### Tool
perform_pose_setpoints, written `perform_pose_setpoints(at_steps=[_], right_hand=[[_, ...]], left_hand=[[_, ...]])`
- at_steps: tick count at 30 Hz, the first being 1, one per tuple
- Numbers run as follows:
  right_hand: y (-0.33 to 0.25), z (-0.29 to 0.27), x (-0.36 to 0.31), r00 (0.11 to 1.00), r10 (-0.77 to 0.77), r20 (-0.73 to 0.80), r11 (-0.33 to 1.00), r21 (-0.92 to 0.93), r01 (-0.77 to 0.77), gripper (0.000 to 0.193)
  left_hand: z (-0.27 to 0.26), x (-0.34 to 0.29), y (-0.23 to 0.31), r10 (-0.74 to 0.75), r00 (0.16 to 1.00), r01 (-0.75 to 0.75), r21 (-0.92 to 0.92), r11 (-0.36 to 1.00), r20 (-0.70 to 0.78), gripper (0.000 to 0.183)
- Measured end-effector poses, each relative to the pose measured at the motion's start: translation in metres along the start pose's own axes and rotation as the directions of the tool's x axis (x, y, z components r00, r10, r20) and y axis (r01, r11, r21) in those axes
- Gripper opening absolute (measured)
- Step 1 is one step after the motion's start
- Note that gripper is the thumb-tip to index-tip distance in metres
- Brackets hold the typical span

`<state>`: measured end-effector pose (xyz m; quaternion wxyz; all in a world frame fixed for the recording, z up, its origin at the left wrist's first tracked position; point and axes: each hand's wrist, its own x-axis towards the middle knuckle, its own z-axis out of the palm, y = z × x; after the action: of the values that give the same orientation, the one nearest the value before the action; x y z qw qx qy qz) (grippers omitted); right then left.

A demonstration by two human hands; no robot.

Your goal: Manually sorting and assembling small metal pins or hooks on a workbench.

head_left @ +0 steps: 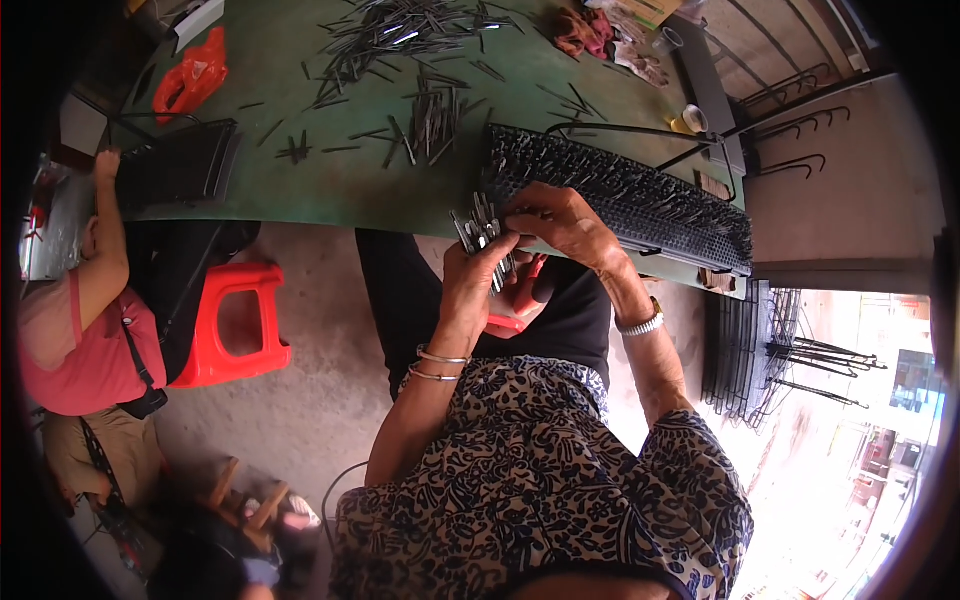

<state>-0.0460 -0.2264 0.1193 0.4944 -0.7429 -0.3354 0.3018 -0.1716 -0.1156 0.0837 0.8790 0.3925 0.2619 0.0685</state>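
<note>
I see the left hand [470, 277] closed around a bundle of slim metal rods [480, 225], held upright just off the table's near edge. The right hand [567, 228] is beside it, fingers bent in toward the bundle; I can't tell whether they grip a rod. Just beyond, I have a black perforated rack [682, 239] packed with dark upright pieces. Farther out on the green table [300, 185], loose rods [437, 120] lie scattered below a larger heap [400, 38]. An orange plastic bag [195, 75] lies at far left, near a seated co-worker [95, 345].
</note>
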Motion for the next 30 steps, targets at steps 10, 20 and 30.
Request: perform_pose_setpoints(at_steps=[10,20,30], right_hand=[[-0.002,-0.004,0.001,0.991,0.130,-0.019,0.989,0.075,-0.128,0.014],[-0.001,-0.002,-0.001,0.994,0.107,-0.032,0.992,-0.060,-0.109,0.015],[0.005,-0.011,0.021,0.855,-0.180,-0.486,0.959,-0.279,0.044,0.009]], left_hand=[[-0.001,0.004,0.000,0.048,0.997,-0.051,0.052,0.997,0.061,0.022],[0.000,0.007,-0.003,0.041,0.999,-0.041,0.026,0.999,-0.029,0.019],[-0.002,0.015,-0.010,-0.099,0.991,0.078,-0.228,0.971,-0.085,0.025]])
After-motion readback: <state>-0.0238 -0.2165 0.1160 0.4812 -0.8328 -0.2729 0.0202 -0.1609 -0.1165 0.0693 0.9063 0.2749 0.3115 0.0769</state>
